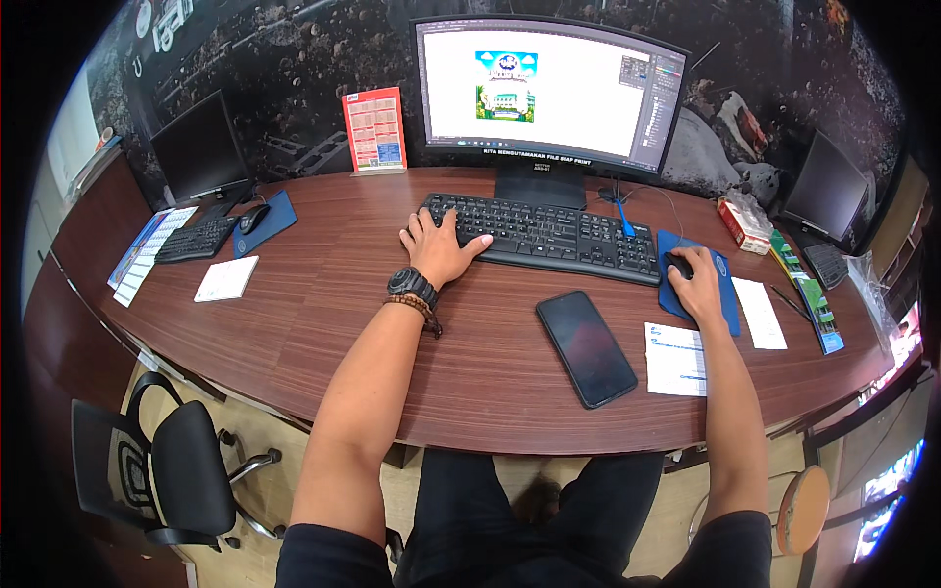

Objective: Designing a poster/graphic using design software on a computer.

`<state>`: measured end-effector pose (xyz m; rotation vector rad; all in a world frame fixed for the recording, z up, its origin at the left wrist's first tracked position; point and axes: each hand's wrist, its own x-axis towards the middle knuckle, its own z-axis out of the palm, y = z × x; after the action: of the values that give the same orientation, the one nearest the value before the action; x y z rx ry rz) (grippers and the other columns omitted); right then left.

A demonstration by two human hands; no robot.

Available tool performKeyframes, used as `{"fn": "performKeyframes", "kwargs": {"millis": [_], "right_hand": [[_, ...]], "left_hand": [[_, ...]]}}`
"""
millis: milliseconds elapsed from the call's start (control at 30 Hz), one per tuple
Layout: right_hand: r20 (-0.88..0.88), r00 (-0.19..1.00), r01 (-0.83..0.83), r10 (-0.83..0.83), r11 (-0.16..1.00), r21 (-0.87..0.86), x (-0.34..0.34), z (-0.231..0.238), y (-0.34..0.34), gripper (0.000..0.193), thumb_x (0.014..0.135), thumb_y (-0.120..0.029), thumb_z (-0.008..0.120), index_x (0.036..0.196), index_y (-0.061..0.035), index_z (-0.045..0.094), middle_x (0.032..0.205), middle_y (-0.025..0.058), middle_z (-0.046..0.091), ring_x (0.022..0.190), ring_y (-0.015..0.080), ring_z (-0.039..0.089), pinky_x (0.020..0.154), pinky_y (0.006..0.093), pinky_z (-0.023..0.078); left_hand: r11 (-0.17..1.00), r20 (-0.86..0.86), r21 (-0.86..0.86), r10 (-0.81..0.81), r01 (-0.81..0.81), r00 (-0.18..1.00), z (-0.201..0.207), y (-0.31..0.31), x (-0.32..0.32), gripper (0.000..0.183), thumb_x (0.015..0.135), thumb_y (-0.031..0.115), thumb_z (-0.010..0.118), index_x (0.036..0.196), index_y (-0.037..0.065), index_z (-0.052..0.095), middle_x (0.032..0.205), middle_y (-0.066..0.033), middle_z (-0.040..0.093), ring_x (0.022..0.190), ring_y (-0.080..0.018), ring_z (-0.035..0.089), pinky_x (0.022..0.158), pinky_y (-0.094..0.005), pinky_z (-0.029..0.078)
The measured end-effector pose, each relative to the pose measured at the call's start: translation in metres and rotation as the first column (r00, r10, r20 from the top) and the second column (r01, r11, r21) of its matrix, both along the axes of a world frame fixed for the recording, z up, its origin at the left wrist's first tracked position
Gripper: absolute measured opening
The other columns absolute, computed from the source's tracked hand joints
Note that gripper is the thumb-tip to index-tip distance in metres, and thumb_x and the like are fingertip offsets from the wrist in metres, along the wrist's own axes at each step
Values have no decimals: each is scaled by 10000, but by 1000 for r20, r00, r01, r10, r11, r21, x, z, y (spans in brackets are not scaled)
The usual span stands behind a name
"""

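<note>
My left hand (439, 247) rests with spread fingers on the left end of a black keyboard (549, 235). A dark watch (412, 285) and a beaded bracelet circle that wrist. To the right of the keyboard, my right hand (699, 288) is curled over a black computer mouse (677, 264), most of which it hides. The mouse sits on a blue mouse pad (725, 306). Behind the keyboard stands a wide curved monitor (578, 98), lit, with a colourful blue and green poster design on a white page.
A dark-screened smartphone (586, 348) lies between my forearms, beside a printed paper sheet (674, 359). A red and white calendar stand (375, 132) is left of the monitor. Other monitors (201, 147) stand at both sides. An office chair (191, 465) is at lower left.
</note>
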<state>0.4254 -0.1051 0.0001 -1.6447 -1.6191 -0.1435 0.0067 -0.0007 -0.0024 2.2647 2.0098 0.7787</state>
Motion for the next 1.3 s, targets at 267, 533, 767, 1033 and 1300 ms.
{"fn": "performKeyframes", "kwargs": {"millis": [267, 533, 767, 1033, 1300], "right_hand": [[0, 1000, 2, -2, 1000, -1, 0, 0, 1, 323, 799, -155, 666, 1099, -39, 692, 1140, 144, 612, 1096, 337, 599, 970, 404, 475], [7, 1000, -1, 1, 1000, 11, 0, 0, 1, 322, 796, -152, 670, 1096, -36, 691, 1143, 145, 612, 1092, 340, 603, 964, 404, 480], [-2, 1000, 7, -7, 1000, -8, 0, 1, 0, 338, 799, -155, 665, 1113, -31, 686, 1161, 161, 605, 1101, 351, 604, 968, 413, 483], [-8, 1000, 6, -6, 1000, -11, -2, 2, -1, 335, 818, -166, 683, 1127, -38, 691, 1175, 159, 604, 1100, 349, 605, 963, 411, 485], [2, 999, -32, 32, 999, -11, 2, 0, 1, 342, 822, -175, 700, 1134, -36, 694, 1168, 163, 602, 1104, 349, 596, 966, 417, 478]], "left_hand": [[1000, 3, -9, 1, -1, 1000, 1, -1, 1, 914, 846, 701, 607, 1457, 37, 462, 1504, -340, 288, 1428, -493, 196, 1139, -643, 133], [1000, -1, -17, 0, 0, 1000, 3, -2, 1, 912, 848, 701, 604, 1462, 43, 460, 1509, -340, 285, 1429, -490, 200, 1142, -638, 128], [999, 7, -30, -10, 10, 1000, 4, -3, 1, 912, 845, 702, 607, 1466, 51, 456, 1509, -333, 288, 1435, -485, 196, 1142, -651, 130], [1000, 7, -25, -4, 4, 1000, 2, -1, 0, 912, 845, 703, 607, 1463, 49, 459, 1509, -332, 290, 1437, -478, 198, 1143, -651, 121], [1000, 4, -26, -2, 2, 1000, 3, -3, 2, 913, 843, 703, 609, 1460, 47, 462, 1510, -330, 291, 1435, -474, 201, 1143, -644, 129]]}}
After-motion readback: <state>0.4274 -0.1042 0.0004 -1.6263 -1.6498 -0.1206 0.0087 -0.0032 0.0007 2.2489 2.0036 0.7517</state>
